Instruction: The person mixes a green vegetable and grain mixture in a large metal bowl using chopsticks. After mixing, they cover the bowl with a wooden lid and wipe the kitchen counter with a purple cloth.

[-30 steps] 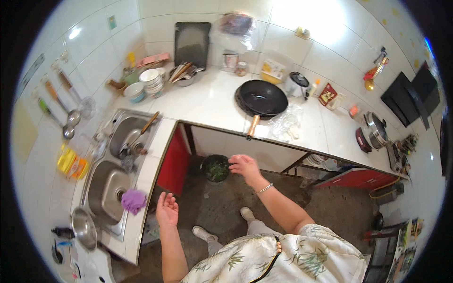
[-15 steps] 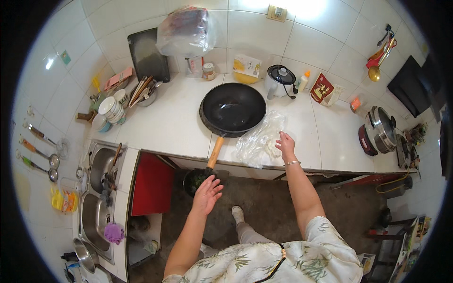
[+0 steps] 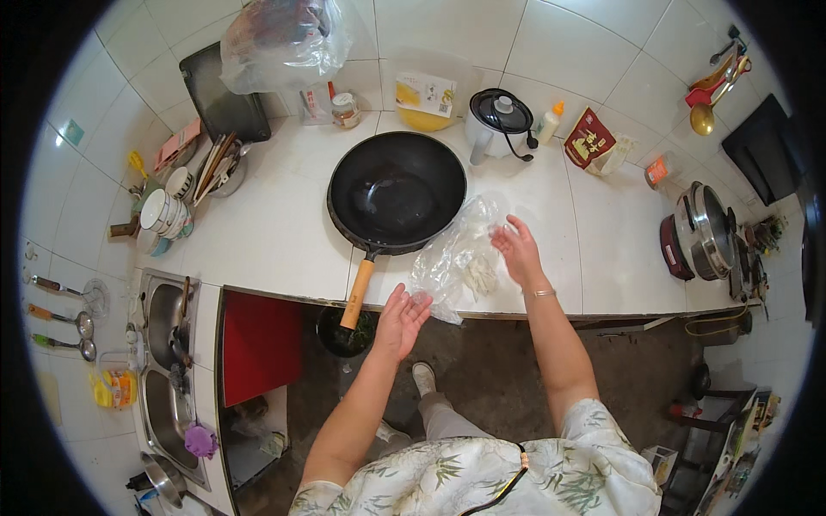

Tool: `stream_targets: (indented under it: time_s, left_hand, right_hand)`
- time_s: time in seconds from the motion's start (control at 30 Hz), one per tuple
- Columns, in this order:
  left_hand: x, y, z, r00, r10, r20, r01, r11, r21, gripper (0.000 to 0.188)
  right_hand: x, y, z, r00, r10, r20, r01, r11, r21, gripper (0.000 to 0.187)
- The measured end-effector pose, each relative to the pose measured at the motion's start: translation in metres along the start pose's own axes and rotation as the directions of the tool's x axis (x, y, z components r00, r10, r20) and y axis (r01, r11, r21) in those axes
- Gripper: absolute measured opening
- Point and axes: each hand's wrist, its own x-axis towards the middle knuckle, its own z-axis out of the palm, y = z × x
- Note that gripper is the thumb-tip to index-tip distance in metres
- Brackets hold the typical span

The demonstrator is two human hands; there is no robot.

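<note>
A black wok [image 3: 396, 191] rests on the white tiled counter, its wooden handle [image 3: 358, 294] sticking out past the front edge toward me. To its right lies a crumpled clear plastic bag [image 3: 456, 249], with a whitish bunched part at its near right. My left hand [image 3: 402, 324] hovers just right of the handle's end, near the bag's lower left, fingers apart and holding nothing. Over the right side of the bag is my right hand [image 3: 520, 252], open and empty, with a bracelet on its wrist. I cannot tell whether its fingertips touch the plastic.
Behind the wok stand a yellow package [image 3: 424, 101], a small white cooker [image 3: 499, 129] and a jar [image 3: 346, 110]. Bowls [image 3: 166, 214] and chopsticks [image 3: 213, 168] are at left, above a double sink [image 3: 169, 387]. At right sits a lidded electric pot [image 3: 704, 230]. A dark basin [image 3: 344, 331] stands on the floor.
My left hand has let go of or moved off the wok handle's end, going right and up toward the bag. The right hand has lowered slightly. The view has shifted a little.
</note>
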Motion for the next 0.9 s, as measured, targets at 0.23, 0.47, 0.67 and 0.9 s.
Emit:
stream_targets:
  time_s: [0.23,0.47,0.67,0.9]
  left_hand:
    - [-0.021,0.027,0.037,0.996,0.077,-0.054,-0.046,0.898,0.438,0.052]
    - [-0.07,0.075,0.026,0.81,0.536,-0.237,-0.427,0.817,0.387,0.031]
    - [-0.114,0.113,-0.011,0.633,0.651,-0.418,-0.554,0.759,0.342,0.034]
    - [-0.137,0.12,-0.029,0.626,0.652,-0.427,-0.573,0.757,0.315,0.04]
  right_hand:
    - [-0.115,0.035,0.096,0.887,0.266,0.376,-0.128,0.926,-0.354,0.041]
    - [-0.1,0.037,0.077,0.957,0.069,0.281,0.081,0.869,-0.488,0.022]
    - [-0.041,0.084,0.004,0.929,-0.33,0.165,0.234,0.182,-0.955,0.033]
    - [0.025,0.06,-0.093,0.904,-0.394,-0.165,0.026,0.436,-0.899,0.029]
